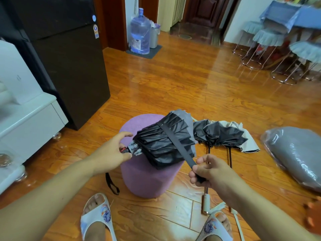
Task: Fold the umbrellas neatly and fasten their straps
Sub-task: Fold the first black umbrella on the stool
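Observation:
A folded black umbrella [163, 141] with a grey outer edge hangs above a purple stool [139, 178]. My left hand [114, 152] grips its handle end, where a red button shows. My right hand [206, 173] pinches the end of its dark strap [175, 145], which runs diagonally across the pleated canopy. Its wrist loop [111, 183] dangles beside the stool. Two more umbrellas lie unfolded on the floor behind: a black and beige canopy [224, 134] and their thin shafts [230, 157], with a pale handle [205, 204] near my right foot.
A grey plastic-wrapped bundle [295, 153] lies on the wooden floor at right. A black fridge [66, 54] and a white cabinet [29, 115] stand at left. Covered stools [271, 47] and a water jug [139, 32] are further back. My slippered feet [97, 216] are below.

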Available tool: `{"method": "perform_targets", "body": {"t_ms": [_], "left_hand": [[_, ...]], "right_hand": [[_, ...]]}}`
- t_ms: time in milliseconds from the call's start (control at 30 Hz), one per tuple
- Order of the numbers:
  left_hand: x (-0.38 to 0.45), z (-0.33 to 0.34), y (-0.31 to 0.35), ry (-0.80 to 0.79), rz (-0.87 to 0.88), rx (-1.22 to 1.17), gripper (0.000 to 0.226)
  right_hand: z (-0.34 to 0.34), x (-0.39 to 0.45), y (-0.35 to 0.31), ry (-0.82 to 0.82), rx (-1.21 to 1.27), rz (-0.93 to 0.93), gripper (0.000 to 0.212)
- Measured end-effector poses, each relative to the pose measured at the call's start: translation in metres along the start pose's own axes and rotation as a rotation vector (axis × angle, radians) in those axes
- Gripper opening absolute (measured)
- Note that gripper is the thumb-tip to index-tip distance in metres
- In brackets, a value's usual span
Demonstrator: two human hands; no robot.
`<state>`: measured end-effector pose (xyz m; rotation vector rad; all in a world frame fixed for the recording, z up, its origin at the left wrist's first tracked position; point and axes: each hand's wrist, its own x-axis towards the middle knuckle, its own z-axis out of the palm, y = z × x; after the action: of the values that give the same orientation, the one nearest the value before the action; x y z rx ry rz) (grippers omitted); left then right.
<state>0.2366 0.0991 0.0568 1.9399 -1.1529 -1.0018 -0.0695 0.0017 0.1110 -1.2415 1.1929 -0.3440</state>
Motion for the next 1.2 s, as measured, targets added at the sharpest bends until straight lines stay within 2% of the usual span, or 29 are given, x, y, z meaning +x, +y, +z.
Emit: {"method": "perform_targets", "body": {"t_ms": [100,233,367,567,667,733,800,867,933,1000,1200], "left_hand": [[-0.006,0.004,0.02,0.081,0.008,-0.112,0.068],[-0.018,0.016,0.045,-0.068,-0.163,-0.413,0.033],[-0.025,0.02,0.054,-0.118,-0.211,-0.646,0.02],[-0.035,0.025,0.069,-0.369,-0.212,-0.958,0.026],[-0.037,0.031,0.071,-0.502,-0.185,-1.045,0.044],[-0.038,0.035,0.077,-0.533,-0.208,-1.093,0.037],[-0.037,0.037,0.085,-0.507,-0.27,-1.094,0.03],[-0.033,0.04,0.088,-0.467,-0.291,-1.011,0.037],[-0.033,0.045,0.09,-0.427,-0.271,-0.883,0.051],[-0.038,0.049,0.094,-0.36,-0.245,-0.773,0.066],[-0.047,0.05,0.1,-0.201,-0.126,-0.507,0.072]], "right_hand": [[-0.001,0.001,-0.006,0.039,-0.023,-0.06,0.002],[-0.009,0.004,-0.019,0.074,-0.006,-0.135,0.021],[-0.016,0.008,-0.029,0.078,0.081,-0.169,0.024],[-0.011,0.015,-0.038,0.072,0.187,-0.24,0.024],[-0.008,0.02,-0.04,0.067,0.23,-0.265,0.036],[-0.006,0.021,-0.042,0.06,0.282,-0.273,0.038],[-0.004,0.022,-0.044,0.05,0.334,-0.266,0.035],[-0.003,0.024,-0.044,0.051,0.382,-0.244,0.024],[-0.001,0.028,-0.043,0.052,0.424,-0.211,0.016],[0.003,0.03,-0.042,0.048,0.424,-0.187,0.016],[0.006,0.034,-0.041,0.074,0.292,-0.164,0.011]]}}
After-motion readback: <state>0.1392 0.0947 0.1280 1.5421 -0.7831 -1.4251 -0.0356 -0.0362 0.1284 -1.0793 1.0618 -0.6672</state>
